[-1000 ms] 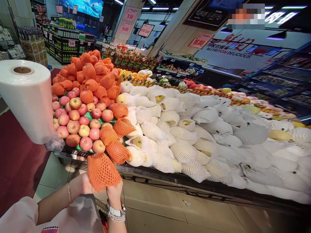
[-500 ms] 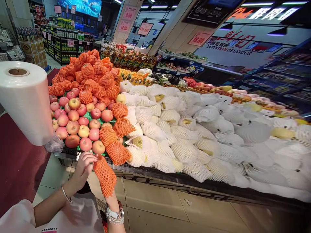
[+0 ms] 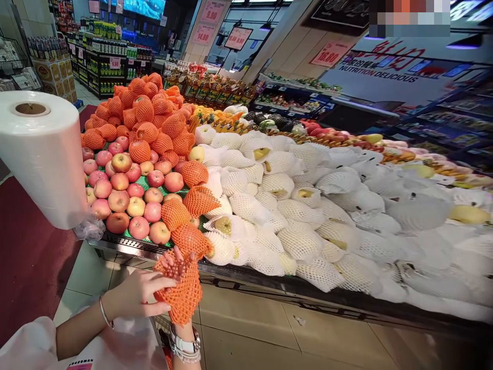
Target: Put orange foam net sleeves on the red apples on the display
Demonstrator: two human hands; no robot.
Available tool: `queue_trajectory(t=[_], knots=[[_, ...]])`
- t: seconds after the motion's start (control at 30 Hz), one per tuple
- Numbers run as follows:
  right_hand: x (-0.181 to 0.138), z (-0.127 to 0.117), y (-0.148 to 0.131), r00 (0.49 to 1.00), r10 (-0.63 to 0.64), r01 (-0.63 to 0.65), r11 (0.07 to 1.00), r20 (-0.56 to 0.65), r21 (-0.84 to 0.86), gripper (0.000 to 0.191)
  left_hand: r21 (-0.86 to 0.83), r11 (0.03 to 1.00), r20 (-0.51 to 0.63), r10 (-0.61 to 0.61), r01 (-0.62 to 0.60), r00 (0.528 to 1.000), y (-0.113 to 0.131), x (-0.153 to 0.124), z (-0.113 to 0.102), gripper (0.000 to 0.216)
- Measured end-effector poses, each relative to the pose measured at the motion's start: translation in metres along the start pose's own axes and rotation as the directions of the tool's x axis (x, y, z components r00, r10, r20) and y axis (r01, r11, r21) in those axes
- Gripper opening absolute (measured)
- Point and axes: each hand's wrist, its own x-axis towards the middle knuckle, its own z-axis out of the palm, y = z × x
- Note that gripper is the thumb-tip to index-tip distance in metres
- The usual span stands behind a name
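An orange foam fruit net is stretched over my right hand. Its fingertips show spread at the net's upper end, and the mesh covers most of the palm. From the left, my left hand grips the side of the net, thumb below and fingers above. Both hands are in front of the display's edge, below a group of bare red and yellow apples. Close above my right hand lies an apple in an orange net. I see no fruit inside the net on my hand, though the mesh hides part of it.
A big roll of clear plastic bags stands at the left. Orange-netted fruit is piled behind the apples. White-netted fruit spreads along the right. The display's dark metal edge runs in front, above a tiled floor.
My right hand has pushed up inside the foam net, so its fingers now show at the top. My left hand has shifted from the net's top to its side. The view moved slightly.
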Motion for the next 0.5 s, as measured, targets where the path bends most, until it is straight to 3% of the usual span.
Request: queue_trajectory(t=[0.2, 0.3, 0.33, 0.4, 0.47, 0.5], knots=[[-0.009, -0.005, -0.002, 0.99, -0.062, 0.081, 0.986, 0.129, -0.148, 0.056, -0.086, 0.994, -0.023, 0.064, -0.065, 0.998, -0.01, -0.009, -0.002, 0.041], [-0.015, -0.005, -0.01, 0.965, -0.052, 0.1, 0.98, 0.257, -0.174, 0.073, -0.033, 0.999, -0.233, 0.017, -0.026, 0.972, -0.028, -0.011, -0.009, 0.033], [-0.017, -0.004, -0.011, 0.953, -0.053, 0.107, 0.98, 0.299, -0.166, 0.075, -0.008, 1.0, -0.344, -0.03, 0.029, 0.939, -0.038, -0.011, -0.014, 0.033], [-0.019, -0.002, -0.012, 0.93, -0.065, 0.119, 0.985, 0.363, -0.128, 0.071, 0.058, 0.979, -0.55, -0.132, 0.195, 0.825, -0.062, -0.009, -0.025, 0.032], [-0.02, 0.0, -0.01, 0.911, -0.084, 0.133, 0.986, 0.404, -0.095, 0.067, 0.161, 0.912, -0.686, -0.17, 0.376, 0.707, -0.088, -0.006, -0.036, 0.036], [-0.019, 0.0, -0.008, 0.905, -0.094, 0.14, 0.987, 0.414, -0.082, 0.067, 0.223, 0.87, -0.719, -0.158, 0.441, 0.677, -0.099, -0.005, -0.04, 0.039]])
